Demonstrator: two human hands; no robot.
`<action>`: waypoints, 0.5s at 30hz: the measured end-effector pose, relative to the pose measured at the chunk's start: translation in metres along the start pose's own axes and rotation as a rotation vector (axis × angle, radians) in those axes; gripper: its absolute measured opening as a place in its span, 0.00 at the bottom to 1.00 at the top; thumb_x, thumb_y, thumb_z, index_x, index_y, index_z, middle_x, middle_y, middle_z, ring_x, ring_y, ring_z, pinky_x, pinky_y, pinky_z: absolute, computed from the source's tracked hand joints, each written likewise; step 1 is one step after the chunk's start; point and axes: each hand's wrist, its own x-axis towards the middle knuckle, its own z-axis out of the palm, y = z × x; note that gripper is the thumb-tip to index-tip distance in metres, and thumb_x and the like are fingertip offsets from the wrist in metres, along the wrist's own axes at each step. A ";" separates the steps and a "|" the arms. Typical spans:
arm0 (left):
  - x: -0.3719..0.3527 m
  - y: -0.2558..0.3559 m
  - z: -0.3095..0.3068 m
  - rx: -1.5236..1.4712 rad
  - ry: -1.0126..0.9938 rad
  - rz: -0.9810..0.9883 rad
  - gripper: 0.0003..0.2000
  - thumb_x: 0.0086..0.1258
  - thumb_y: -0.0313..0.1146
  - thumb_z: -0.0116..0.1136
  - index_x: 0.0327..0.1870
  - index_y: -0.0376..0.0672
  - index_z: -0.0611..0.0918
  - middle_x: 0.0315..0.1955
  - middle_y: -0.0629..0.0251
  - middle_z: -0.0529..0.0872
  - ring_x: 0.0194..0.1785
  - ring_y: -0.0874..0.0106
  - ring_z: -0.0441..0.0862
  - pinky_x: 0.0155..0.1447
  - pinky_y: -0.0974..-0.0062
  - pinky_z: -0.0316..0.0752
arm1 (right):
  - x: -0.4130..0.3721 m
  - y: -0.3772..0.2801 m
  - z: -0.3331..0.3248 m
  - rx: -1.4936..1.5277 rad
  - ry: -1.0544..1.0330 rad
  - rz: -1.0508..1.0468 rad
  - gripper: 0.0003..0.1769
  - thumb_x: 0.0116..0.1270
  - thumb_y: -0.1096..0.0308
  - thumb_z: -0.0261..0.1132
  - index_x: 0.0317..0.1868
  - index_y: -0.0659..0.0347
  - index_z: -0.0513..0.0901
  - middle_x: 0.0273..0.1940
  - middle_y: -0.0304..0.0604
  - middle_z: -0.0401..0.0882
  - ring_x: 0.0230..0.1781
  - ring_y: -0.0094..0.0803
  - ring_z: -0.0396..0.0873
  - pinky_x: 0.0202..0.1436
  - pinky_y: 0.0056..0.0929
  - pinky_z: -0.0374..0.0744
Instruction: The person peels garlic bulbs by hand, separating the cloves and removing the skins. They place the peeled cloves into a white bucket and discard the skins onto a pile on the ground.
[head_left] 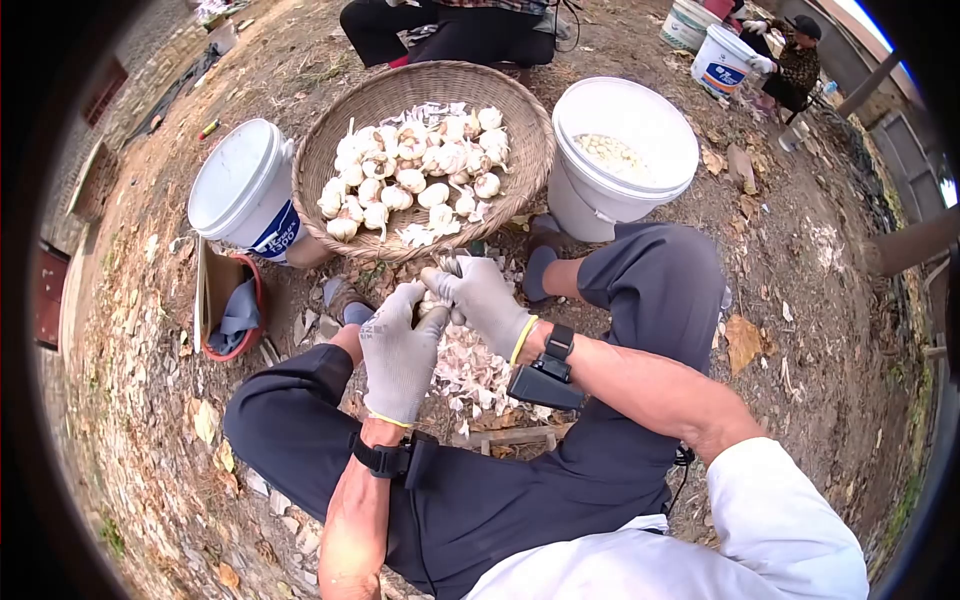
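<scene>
My left hand [403, 352] and my right hand [485, 300], both in grey gloves, meet just below the near rim of a wicker basket [325, 140]. Between them is a garlic bulb [432, 303], partly covered by the fingers. The left fingers are closed round its near side, and the right fingers press on it from above and the right. Many whole garlic bulbs [411, 180] and some loose skins lie heaped in the basket. Under my hands, peeled skins [475, 370] are scattered over the ground between my legs.
A white bucket [570, 200] with peeled cloves inside stands right of the basket; another white bucket [270, 205] stands left. A red tub [258, 310] holds dark cloth. One person sits beyond the basket. Another person [795, 70], at upper right, sits beside more buckets [722, 62].
</scene>
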 end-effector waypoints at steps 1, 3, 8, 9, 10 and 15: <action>-0.001 -0.002 -0.001 -0.004 0.001 0.019 0.08 0.72 0.28 0.70 0.46 0.34 0.85 0.32 0.58 0.88 0.36 0.73 0.86 0.43 0.71 0.80 | -0.002 -0.002 -0.003 0.003 -0.005 0.002 0.13 0.80 0.58 0.69 0.41 0.59 0.82 0.30 0.30 0.80 0.21 0.15 0.70 0.22 0.18 0.68; 0.001 -0.002 -0.005 -0.048 -0.029 -0.003 0.10 0.72 0.27 0.69 0.50 0.34 0.86 0.37 0.58 0.90 0.39 0.75 0.86 0.46 0.73 0.81 | -0.005 -0.006 -0.006 0.044 -0.050 0.068 0.14 0.82 0.56 0.67 0.41 0.57 0.82 0.30 0.29 0.79 0.21 0.14 0.71 0.21 0.17 0.66; 0.005 -0.001 -0.018 -0.445 -0.075 -0.246 0.14 0.74 0.26 0.65 0.59 0.35 0.87 0.40 0.68 0.91 0.40 0.81 0.86 0.46 0.81 0.81 | -0.007 -0.018 -0.021 0.248 -0.201 0.121 0.14 0.83 0.55 0.65 0.44 0.57 0.83 0.31 0.29 0.80 0.21 0.13 0.73 0.19 0.15 0.64; 0.006 0.001 -0.021 -0.546 -0.090 -0.321 0.14 0.75 0.26 0.64 0.60 0.36 0.87 0.38 0.68 0.90 0.39 0.81 0.86 0.45 0.82 0.81 | -0.007 -0.017 -0.021 0.247 -0.223 0.118 0.14 0.83 0.54 0.65 0.45 0.57 0.83 0.32 0.28 0.80 0.22 0.13 0.73 0.19 0.15 0.64; 0.008 -0.003 -0.024 -0.587 -0.140 -0.358 0.16 0.76 0.27 0.62 0.62 0.33 0.84 0.48 0.62 0.89 0.47 0.79 0.86 0.47 0.79 0.84 | -0.004 -0.014 -0.019 0.246 -0.220 0.084 0.14 0.83 0.54 0.65 0.45 0.57 0.83 0.33 0.29 0.80 0.23 0.13 0.74 0.20 0.15 0.64; 0.011 -0.012 -0.023 -0.890 -0.161 -0.411 0.16 0.79 0.31 0.60 0.62 0.34 0.83 0.51 0.64 0.88 0.47 0.78 0.86 0.48 0.75 0.87 | -0.009 -0.017 -0.022 0.226 -0.229 0.108 0.14 0.81 0.55 0.68 0.46 0.57 0.83 0.33 0.28 0.81 0.23 0.12 0.76 0.18 0.14 0.67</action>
